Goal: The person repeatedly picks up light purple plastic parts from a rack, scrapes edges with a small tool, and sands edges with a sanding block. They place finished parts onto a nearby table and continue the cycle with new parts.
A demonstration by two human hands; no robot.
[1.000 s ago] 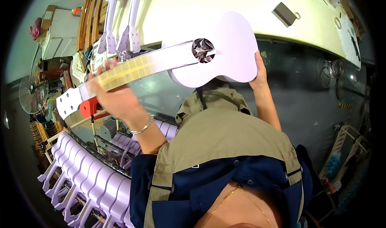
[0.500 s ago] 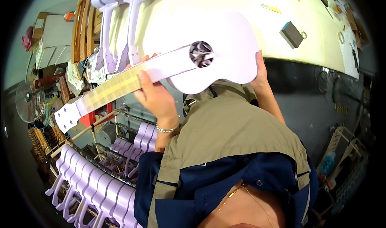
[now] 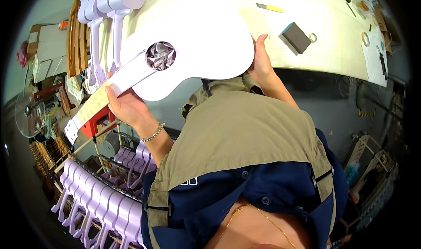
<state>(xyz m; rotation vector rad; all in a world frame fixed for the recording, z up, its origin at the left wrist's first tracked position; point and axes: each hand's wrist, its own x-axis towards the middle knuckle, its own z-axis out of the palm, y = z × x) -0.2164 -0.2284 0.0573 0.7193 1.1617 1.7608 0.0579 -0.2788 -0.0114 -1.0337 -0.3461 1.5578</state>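
A pale lilac ukulele (image 3: 206, 38), bright under the light, is held face up and slanted over the near edge of the worktable. Crumpled paper (image 3: 160, 56) shows in its sound hole, and pale tape (image 3: 93, 103) covers the fretboard. My left hand (image 3: 128, 107) is closed round the neck, thumb on the front and most fingers behind. At the right end of the body, my right hand (image 3: 261, 61) supports the rim with its thumb raised; its other fingers are mostly hidden behind the ukulele.
On the cream worktable (image 3: 333, 47) lie a dark sanding block (image 3: 296, 38), a tape roll (image 3: 312, 37) and a yellow-handled cutter (image 3: 269, 7). More lilac ukuleles (image 3: 115, 3) rest at its far left. A rack of lilac ukuleles (image 3: 101, 200) stands near left, below a fan (image 3: 30, 111).
The ukulele has shifted left in view and its face has tilted, now looking brighter. Both hands have moved left with it, and the right thumb has lifted off the rim.
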